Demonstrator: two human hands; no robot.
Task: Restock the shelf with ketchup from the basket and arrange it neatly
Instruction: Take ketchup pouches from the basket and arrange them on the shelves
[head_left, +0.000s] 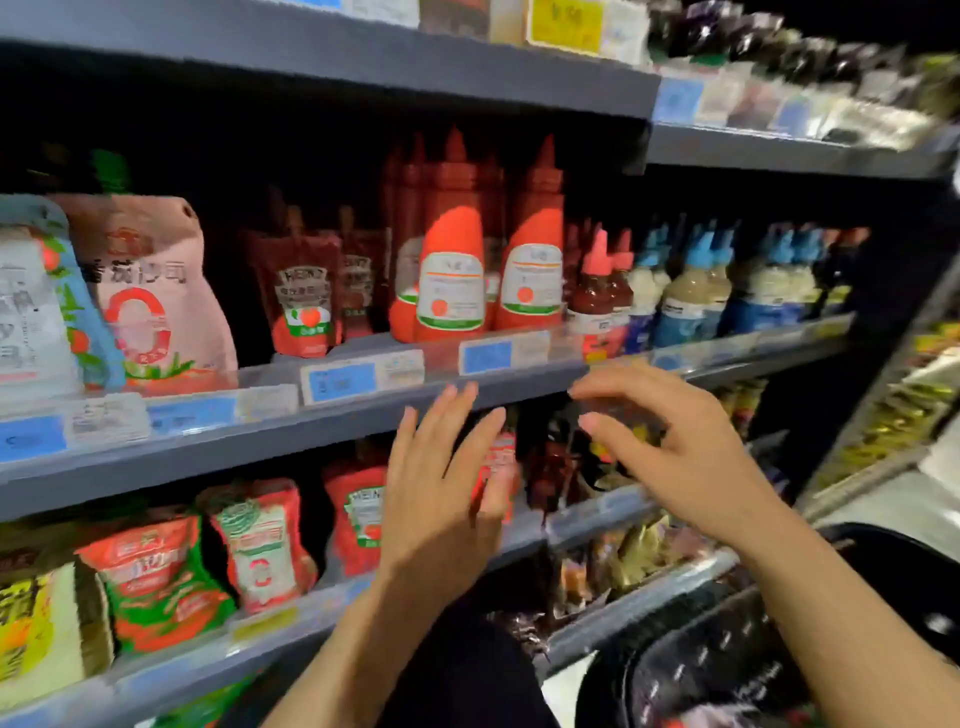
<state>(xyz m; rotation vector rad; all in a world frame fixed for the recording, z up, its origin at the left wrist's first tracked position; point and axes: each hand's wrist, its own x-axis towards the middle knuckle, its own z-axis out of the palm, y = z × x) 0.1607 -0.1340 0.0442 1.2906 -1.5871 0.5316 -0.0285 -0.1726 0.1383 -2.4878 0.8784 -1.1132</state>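
Observation:
Two tall red ketchup squeeze bottles (451, 270) stand at the front of the middle shelf (363, 415), with more behind them. Red Heinz ketchup pouches (304, 301) stand to their left. My left hand (441, 499) is raised in front of the lower shelf with straight fingers, empty, just ahead of a red ketchup pouch (498, 467). Beside it, my right hand (670, 441) hovers with loosely bent fingers and holds nothing. The black basket (717, 660) sits at the lower right, below my right forearm.
Large pink and white sauce bags (156, 291) fill the middle shelf's left end. Small red-capped and blue-capped bottles (691, 291) line its right. The lower shelf (597, 514) carries red and green pouches (161, 582). Price tags run along the shelf edges.

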